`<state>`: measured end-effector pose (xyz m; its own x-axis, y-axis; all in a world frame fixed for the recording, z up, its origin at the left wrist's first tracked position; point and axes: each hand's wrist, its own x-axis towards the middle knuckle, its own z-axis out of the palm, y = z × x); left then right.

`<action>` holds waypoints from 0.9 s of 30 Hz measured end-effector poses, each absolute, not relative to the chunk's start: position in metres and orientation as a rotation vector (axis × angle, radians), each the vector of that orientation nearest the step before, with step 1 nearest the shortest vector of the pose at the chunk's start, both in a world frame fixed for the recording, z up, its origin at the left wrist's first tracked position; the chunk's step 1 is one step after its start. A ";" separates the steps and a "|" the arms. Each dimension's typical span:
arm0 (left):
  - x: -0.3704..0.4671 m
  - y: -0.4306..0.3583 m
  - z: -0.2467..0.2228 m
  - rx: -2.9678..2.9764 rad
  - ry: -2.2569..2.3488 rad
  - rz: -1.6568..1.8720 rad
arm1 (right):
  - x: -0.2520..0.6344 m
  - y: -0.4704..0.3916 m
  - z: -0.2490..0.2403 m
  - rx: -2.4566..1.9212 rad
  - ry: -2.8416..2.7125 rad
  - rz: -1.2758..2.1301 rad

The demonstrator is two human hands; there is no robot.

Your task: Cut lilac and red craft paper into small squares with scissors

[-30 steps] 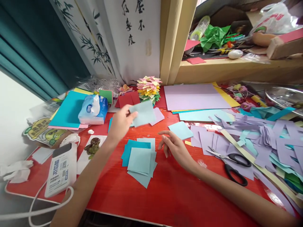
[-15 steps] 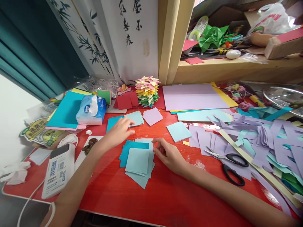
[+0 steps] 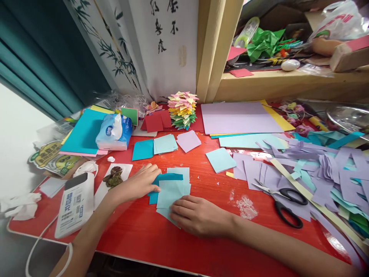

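Light blue paper squares point(image 3: 170, 192) lie in a loose pile over darker teal squares point(image 3: 154, 198) on the red table. My left hand point(image 3: 145, 179) is at the pile's left edge, thumb and fingers apart, with the thumb by the top light blue sheet. My right hand point(image 3: 191, 213) rests over the pile's lower right corner, fingers bent together; whatever they hold, if anything, is hidden beneath them. Behind the pile lie a teal stack point(image 3: 143, 150), a light blue stack point(image 3: 165, 144), a lilac stack point(image 3: 188, 141) and another light blue stack point(image 3: 220, 160).
Black-handled scissors point(image 3: 284, 198) lie at right beside lilac paper strips point(image 3: 323, 165). A tissue pack point(image 3: 113, 132), a white box-like device point(image 3: 74, 206) with a cable and a folded paper tower point(image 3: 183, 109) stand around the red table point(image 3: 138, 238).
My left hand has come down from the back stacks to the pile's left side. My right hand has moved down onto its lower right corner. The view has shifted slightly.
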<state>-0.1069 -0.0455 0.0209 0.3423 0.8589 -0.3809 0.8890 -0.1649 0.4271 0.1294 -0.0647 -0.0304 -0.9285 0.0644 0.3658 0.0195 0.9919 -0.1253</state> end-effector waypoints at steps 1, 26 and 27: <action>-0.107 -0.046 0.022 1.967 1.520 -0.049 | 0.130 -0.064 -0.030 -0.054 -2.759 0.161; -0.088 -0.047 0.026 1.173 1.400 0.432 | 0.129 -0.066 -0.027 0.066 -2.716 -0.024; -0.087 -0.047 0.028 1.173 1.397 0.420 | 0.129 -0.066 -0.027 0.070 -2.715 -0.036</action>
<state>-0.0872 -0.0465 0.0277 0.2122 0.8206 -0.5306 0.3923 0.4258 0.8154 0.1292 -0.0656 -0.0269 -0.9095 -0.0549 0.4120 -0.0440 0.9984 0.0359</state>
